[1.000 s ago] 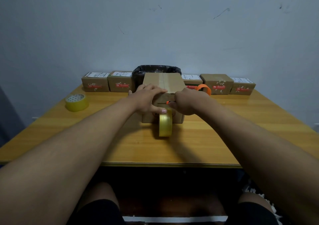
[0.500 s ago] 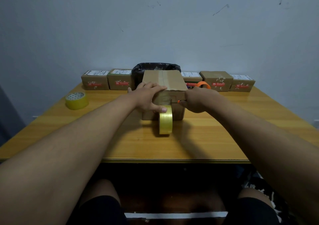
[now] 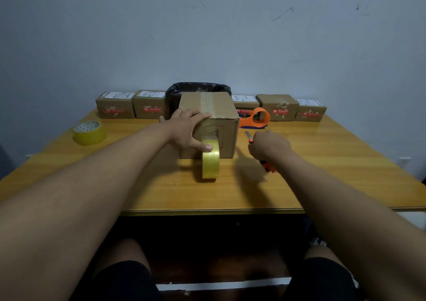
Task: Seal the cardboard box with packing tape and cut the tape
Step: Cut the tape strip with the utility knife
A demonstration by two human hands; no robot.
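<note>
A brown cardboard box (image 3: 227,134) stands mid-table with a strip of clear tape running along its top seam and down its front face. A yellowish tape roll (image 3: 210,160) stands on edge against the box front. My left hand (image 3: 186,130) lies flat on the box's top left corner, thumb pressing on the roll. My right hand (image 3: 268,146) is to the right of the box, closed around an orange utility knife (image 3: 250,137) whose blade points up and away; the knife's rear end shows below my wrist.
An orange tape dispenser (image 3: 257,118) lies behind the box to the right. A second yellow tape roll (image 3: 88,132) sits at the left. A row of small labelled cartons (image 3: 115,108) and a black-lined bin (image 3: 198,88) stand along the wall. The wooden table's (image 3: 322,174) front edge is near me.
My right hand with the knife has pulled away from the box front and moved right and down towards the table. My left hand stays on the box and the roll.
</note>
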